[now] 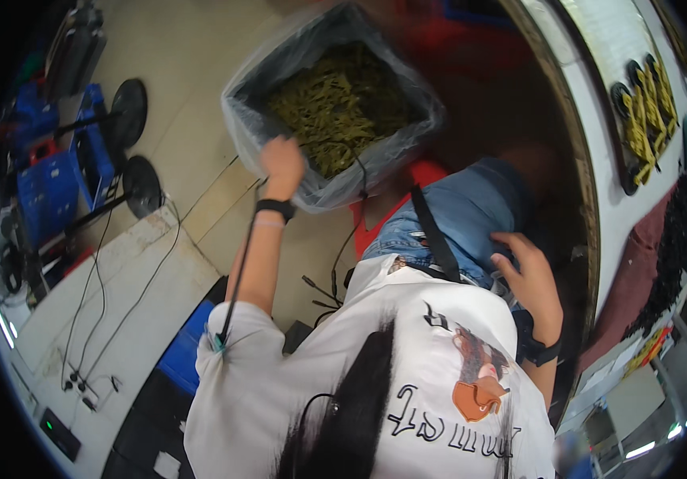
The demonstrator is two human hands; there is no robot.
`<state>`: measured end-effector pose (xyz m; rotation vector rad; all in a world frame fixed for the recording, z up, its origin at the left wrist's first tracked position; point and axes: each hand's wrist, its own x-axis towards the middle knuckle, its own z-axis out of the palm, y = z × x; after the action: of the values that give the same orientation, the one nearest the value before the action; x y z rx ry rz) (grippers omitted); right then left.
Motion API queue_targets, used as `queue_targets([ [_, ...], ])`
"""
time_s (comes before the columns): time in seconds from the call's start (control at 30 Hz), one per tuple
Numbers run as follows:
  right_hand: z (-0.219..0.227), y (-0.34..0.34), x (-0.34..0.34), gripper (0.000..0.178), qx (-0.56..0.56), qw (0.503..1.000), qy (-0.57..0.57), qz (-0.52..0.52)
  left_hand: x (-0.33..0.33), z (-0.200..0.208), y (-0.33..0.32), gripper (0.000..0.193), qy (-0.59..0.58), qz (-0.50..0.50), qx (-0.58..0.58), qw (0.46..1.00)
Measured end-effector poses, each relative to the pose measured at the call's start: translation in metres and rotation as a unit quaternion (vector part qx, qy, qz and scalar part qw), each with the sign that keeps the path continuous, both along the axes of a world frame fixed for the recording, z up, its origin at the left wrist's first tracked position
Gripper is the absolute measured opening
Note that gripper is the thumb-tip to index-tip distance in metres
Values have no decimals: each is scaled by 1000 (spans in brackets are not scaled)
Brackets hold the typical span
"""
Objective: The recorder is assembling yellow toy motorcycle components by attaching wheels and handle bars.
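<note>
A box or bin lined with a clear plastic bag [251,76] stands on the floor in front of me. Inside lies a heap of small olive-yellow strip-like pieces [335,104]. At the liner's near left edge is my left hand [282,166], its fingers curled closed. What they grip, if anything, is hidden. A dark band circles that wrist, and a black cord runs along the forearm. My right hand [528,275] hovers by my jeans-covered thigh [471,211], fingers spread and holding nothing. It also wears a dark wrist device.
A white worktable [615,48] on the right carries yellow-and-black pieces [647,120]; maroon cloth [639,267] lies nearer. Blue bins [48,199] and black round bases [142,185] stand left. Cables cross a pale table [64,319]. Something red [371,231] shows beneath me.
</note>
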<state>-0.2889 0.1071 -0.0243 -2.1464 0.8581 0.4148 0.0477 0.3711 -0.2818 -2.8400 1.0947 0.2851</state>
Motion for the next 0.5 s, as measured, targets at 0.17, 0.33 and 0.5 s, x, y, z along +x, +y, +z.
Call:
queue_targets([
  [0.17, 33, 13, 95, 27, 57, 964, -226, 131, -27, 17, -104, 16, 166, -150, 139, 965],
  [0.33, 68, 47, 162, 24, 198, 845, -400, 295, -57, -14, -148, 19, 159, -226, 240, 931],
  [0.5, 67, 83, 176, 36, 304, 798, -444, 272, -73, -2, -180, 16, 107, -193, 273, 936],
])
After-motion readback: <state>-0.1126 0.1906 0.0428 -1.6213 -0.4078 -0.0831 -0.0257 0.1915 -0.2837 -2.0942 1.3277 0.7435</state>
